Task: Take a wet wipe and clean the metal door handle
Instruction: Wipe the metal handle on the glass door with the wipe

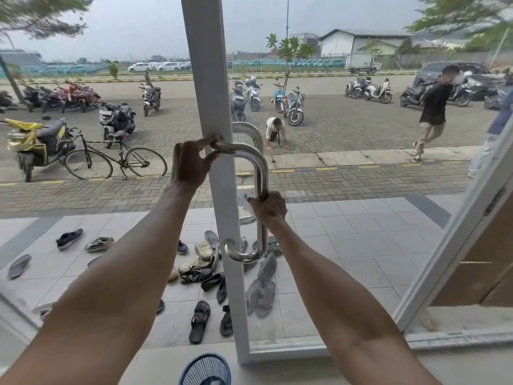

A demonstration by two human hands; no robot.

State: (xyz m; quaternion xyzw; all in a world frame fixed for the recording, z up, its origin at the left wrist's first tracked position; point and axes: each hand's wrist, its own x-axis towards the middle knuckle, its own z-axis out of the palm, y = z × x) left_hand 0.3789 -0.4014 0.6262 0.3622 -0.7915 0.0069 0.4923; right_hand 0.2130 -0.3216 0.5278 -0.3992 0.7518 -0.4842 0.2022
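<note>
Both hands are closed on the handle (259,173): the right hand (268,208) wraps the vertical bar about midway down, and a scrap of white showing under its fingers looks like the wipe (248,209), though most of it is hidden and I can't be sure how it is folded. The left hand (191,162) pinches the top bend between thumb and fingers, right where the bar meets the door frame (211,79), and seems to be steadying the door rather than cleaning. The handle is a polished steel D-pull mounted on the white frame, its long axis running up and down, with a twin visible through the glass on the far side. From the right hand's grip, roughly half the bar lies above, up to the left hand, and the rest lies below, down to the lower bend. So the right hand is the one placed to wipe, and its stroke has to follow the bar vertically. Judging by this, cleaning is under way, not finished.
</note>
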